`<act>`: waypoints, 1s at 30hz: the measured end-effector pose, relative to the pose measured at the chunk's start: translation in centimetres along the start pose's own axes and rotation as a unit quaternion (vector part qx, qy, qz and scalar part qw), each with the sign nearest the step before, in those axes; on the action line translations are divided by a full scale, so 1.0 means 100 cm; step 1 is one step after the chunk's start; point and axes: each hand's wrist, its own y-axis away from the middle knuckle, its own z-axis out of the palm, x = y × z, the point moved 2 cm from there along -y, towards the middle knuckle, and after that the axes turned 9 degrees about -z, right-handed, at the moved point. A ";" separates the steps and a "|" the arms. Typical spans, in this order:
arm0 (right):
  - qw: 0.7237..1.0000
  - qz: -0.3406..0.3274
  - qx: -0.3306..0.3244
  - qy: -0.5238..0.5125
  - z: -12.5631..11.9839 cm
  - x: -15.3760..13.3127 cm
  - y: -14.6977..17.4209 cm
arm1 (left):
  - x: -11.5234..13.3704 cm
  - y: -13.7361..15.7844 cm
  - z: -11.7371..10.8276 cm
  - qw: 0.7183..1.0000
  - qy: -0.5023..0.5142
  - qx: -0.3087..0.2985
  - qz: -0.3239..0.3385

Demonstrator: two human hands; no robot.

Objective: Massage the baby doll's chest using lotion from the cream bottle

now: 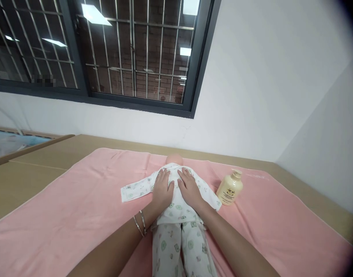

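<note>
A baby doll [174, 159] lies on a pink blanket [87, 204], its head toward the wall. It wears a white long-sleeved top [178, 209] and matching trousers [190, 246], both printed with small green and brown figures. My left hand [162, 189] rests flat on the left side of the top's upper part, fingers stretched out. On the right side, my right hand [190, 188] lies flat in the same way. Neither hand grips anything. The doll's left-hand sleeve spreads out to the side. Its face is not visible.
A pale yellow pump bottle [230, 188] stands on the blanket, close to the right sleeve. The blanket covers a wooden tabletop [49, 154] set against a white wall [245, 96]. Above is a dark-framed window [190, 77] with metal bars. Light blue bedding [15, 142] shows at far left.
</note>
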 end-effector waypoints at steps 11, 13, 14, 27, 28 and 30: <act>1.000 0.002 -0.011 0.007 -0.003 -0.003 0.000 | 0.002 -0.001 -0.002 1.000 -0.004 -0.019 -0.008; 1.000 0.006 -0.016 0.014 -0.003 -0.005 0.001 | 0.002 -0.001 -0.002 1.000 -0.001 -0.021 -0.008; 1.000 0.012 -0.016 0.021 -0.004 -0.007 0.001 | 0.002 -0.001 -0.001 1.000 0.000 -0.023 -0.011; 0.994 0.042 -0.011 0.096 -0.008 -0.015 0.006 | -0.003 -0.001 0.002 0.997 -0.001 -0.032 -0.063; 0.995 0.039 -0.010 0.094 -0.008 -0.014 0.005 | -0.002 -0.001 0.002 0.997 -0.003 -0.033 -0.063; 0.995 0.034 -0.009 0.091 -0.007 -0.014 0.005 | -0.001 -0.001 0.001 0.997 -0.007 -0.037 -0.064</act>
